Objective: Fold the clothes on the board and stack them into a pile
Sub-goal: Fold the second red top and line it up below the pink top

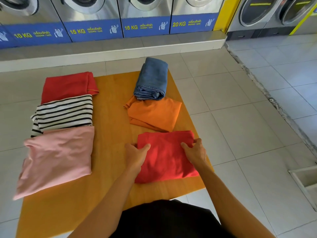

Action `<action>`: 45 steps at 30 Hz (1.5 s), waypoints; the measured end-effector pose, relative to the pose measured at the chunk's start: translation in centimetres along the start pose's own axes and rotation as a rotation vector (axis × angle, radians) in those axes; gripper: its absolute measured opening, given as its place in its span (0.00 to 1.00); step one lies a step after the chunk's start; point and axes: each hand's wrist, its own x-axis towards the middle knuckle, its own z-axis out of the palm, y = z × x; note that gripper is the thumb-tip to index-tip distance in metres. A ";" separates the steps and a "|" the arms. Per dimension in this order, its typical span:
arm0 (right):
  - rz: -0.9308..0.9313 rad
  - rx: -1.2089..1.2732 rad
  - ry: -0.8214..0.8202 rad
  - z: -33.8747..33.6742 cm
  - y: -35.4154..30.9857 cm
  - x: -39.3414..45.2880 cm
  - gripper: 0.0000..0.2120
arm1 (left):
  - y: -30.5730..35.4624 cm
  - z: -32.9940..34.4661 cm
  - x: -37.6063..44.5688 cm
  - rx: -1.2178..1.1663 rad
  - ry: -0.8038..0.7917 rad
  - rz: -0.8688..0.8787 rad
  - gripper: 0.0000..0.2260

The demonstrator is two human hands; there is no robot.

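Note:
A folded red garment (165, 157) lies at the near right of the orange-brown board (111, 127). My left hand (137, 156) grips its left edge, thumb on top and fingers under the cloth. My right hand (195, 152) grips its far right corner the same way. Beyond it lie a folded orange shirt (154, 114) and folded blue jeans (151, 79), the jeans overlapping the shirt's far edge. Along the board's left side sit a folded pink garment (56, 158), a black-and-white striped top (65, 112) and another red garment (68, 86), each overlapping the one behind.
The board lies on a pale tiled floor (240, 127). A raised step (109, 48) and a row of steel washing machines (145, 18) with blue panels run along the back. A white shelf-like frame (305, 182) stands at the right edge.

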 end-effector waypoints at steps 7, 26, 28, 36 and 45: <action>0.030 0.030 -0.091 1.3 -0.2 -0.5 0.24 | -0.5 -1.9 -0.5 -0.177 -0.074 -0.047 0.11; 0.083 0.309 -0.515 11.3 -4.2 -12.4 0.34 | -10.1 -18.3 -2.4 -0.431 0.057 -0.215 0.22; 0.083 0.357 -0.585 12.4 -4.7 -14.6 0.33 | -11.0 -21.3 -2.9 -0.437 0.069 -0.188 0.19; -0.031 0.259 -0.716 19.3 -9.3 -22.7 0.19 | -14.7 -32.8 -2.9 -0.335 0.224 -0.087 0.20; -0.155 -0.019 -0.469 23.7 -9.8 -25.4 0.19 | -17.8 -35.1 -0.7 -0.085 0.209 -0.080 0.22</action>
